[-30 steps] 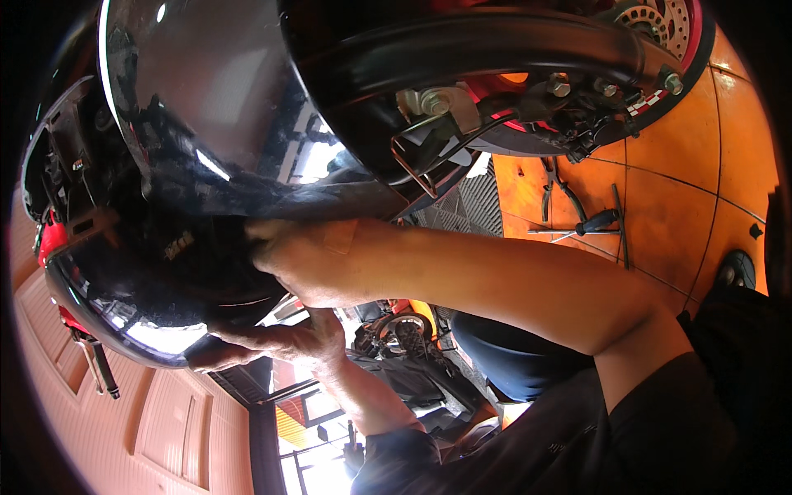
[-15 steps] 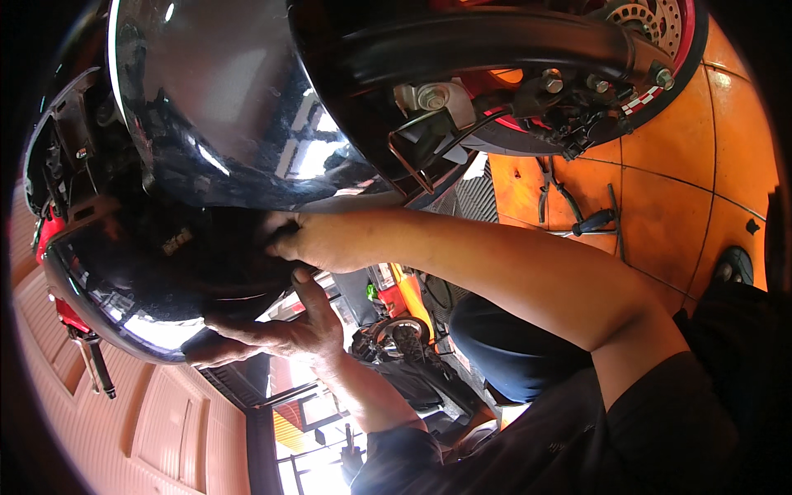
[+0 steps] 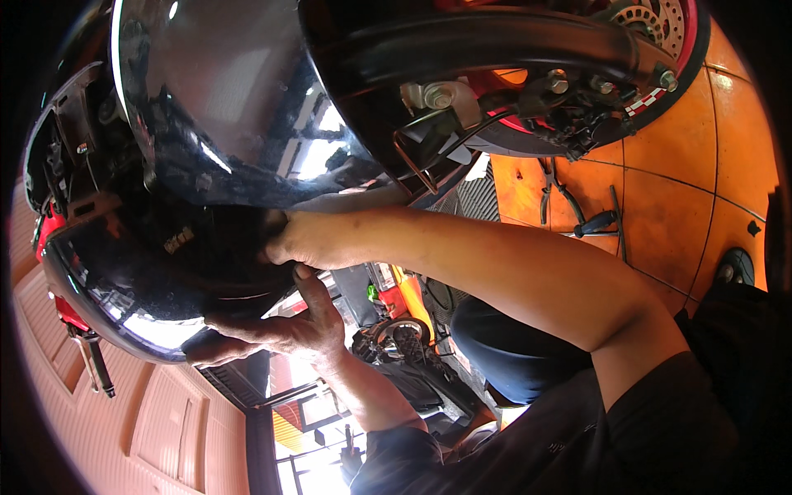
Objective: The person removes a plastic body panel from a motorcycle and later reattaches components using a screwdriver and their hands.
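Note:
My right hand (image 3: 299, 239) reaches into the dark gap between a glossy black curved cover (image 3: 239, 124) and a black body panel (image 3: 140, 280) of a motorcycle. Its fingers are curled together. Their tips fade into the shadow, so what they grip is hidden. Lower down, my left hand (image 3: 293, 330) cups the lower end of the black panel. The thumb sticks up beside the panel's inner edge, close under my right hand, while the spread fingers press along its shiny outer face.
Above my right forearm runs a black swingarm (image 3: 495, 45) with a red-rimmed wheel (image 3: 689, 49). Pliers (image 3: 557, 190) and a T-handled tool (image 3: 596, 223) lie on orange floor tiles (image 3: 668, 198). Behind my left arm stands another motorcycle (image 3: 400, 330). A pale shutter wall (image 3: 169, 421) fills the lower left.
My right hand has shifted and turned slightly in the gap, and its fingers look more curled. My left hand has stayed on the panel. The view has moved very slightly.

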A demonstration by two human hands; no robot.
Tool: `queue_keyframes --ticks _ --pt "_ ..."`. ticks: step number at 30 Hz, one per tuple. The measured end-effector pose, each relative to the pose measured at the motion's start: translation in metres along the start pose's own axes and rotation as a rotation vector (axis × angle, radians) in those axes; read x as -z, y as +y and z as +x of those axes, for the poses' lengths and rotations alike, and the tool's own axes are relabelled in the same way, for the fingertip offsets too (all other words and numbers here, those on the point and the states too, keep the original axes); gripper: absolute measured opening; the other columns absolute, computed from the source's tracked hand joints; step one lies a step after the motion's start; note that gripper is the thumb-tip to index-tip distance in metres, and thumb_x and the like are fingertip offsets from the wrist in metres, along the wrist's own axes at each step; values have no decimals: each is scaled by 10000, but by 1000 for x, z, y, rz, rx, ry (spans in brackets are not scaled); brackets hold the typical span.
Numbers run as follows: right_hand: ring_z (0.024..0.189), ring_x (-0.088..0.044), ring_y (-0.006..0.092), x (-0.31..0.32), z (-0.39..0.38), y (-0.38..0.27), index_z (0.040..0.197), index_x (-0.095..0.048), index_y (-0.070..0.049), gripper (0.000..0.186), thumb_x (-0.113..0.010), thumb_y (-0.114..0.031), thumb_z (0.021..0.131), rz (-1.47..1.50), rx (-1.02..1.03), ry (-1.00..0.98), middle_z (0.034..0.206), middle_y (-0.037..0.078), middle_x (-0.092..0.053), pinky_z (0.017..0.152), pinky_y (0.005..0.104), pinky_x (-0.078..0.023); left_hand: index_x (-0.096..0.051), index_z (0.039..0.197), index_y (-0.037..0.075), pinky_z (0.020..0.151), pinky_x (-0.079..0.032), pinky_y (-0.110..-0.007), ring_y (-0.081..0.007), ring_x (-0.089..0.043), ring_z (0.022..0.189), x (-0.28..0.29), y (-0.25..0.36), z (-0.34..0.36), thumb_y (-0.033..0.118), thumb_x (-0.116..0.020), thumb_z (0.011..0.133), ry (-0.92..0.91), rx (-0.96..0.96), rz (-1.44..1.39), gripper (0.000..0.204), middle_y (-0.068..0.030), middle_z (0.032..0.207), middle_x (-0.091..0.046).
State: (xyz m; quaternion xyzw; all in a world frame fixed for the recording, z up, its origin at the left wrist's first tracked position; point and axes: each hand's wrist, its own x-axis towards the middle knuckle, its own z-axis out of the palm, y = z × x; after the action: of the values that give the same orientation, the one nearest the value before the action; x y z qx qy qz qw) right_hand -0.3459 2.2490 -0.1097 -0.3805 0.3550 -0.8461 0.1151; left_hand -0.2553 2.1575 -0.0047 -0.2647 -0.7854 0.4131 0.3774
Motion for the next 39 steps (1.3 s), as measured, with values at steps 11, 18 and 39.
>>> queue_keyframes --ticks 11,18,39 --pt "822 -645 262 -20 29 19 973 -634 48 234 -597 -68 773 -737 367 22 760 111 -630 706 377 -508 -133 1518 102 999 132 -713 -447 242 1387 -10 -7 -1 605 -691 745 -2 -44 52 1078 -265 1543 104" --pt "735 -624 266 -2 -2 -22 1155 -545 60 375 -559 -100 816 144 -109 106 806 215 -660 630 399 -490 -111 1521 100 987 147 -717 -435 282 1374 -8 0 3 635 -683 729 28 -46 22 1114 -279 1531 141" --pt "1124 -551 306 -6 -89 170 1244 -550 26 551 -502 -444 959 -538 -160 816 1210 214 -589 954 366 -417 -573 1212 -66 875 -452 -270 -180 -604 995 -139 38 -304 186 -603 896 -479 1412 -1366 405 -146 1098 -651"
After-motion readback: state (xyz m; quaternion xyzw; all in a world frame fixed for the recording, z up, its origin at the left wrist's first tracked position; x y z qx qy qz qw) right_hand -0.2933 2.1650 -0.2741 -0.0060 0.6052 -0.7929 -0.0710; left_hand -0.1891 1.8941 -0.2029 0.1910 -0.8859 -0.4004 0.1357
